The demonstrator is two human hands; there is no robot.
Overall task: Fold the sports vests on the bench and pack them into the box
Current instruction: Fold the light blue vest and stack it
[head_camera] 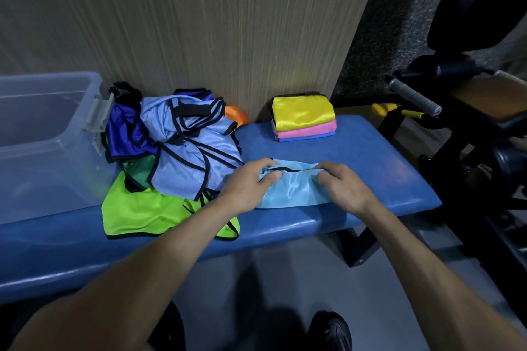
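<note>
Both forearms reach forward, left hand point(247, 183) and right hand point(343, 185) (fingers curled) gripping light-blue vest point(293, 186).

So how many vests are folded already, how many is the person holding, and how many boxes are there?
Folded vests in the stack: 3, yellow, pink, blue
Light blue vest held in both hands: 1
Clear box: 1
Total: 5, leaving out the unfolded pile, too tangled to count.

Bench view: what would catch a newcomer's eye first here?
Probably the two hands, left hand and right hand, pinching a light blue vest at the middle of the blue bench. To their left sprawls a bright heap of unfolded vests; behind, by the wall, sits a neat folded stack topped in yellow.
</note>
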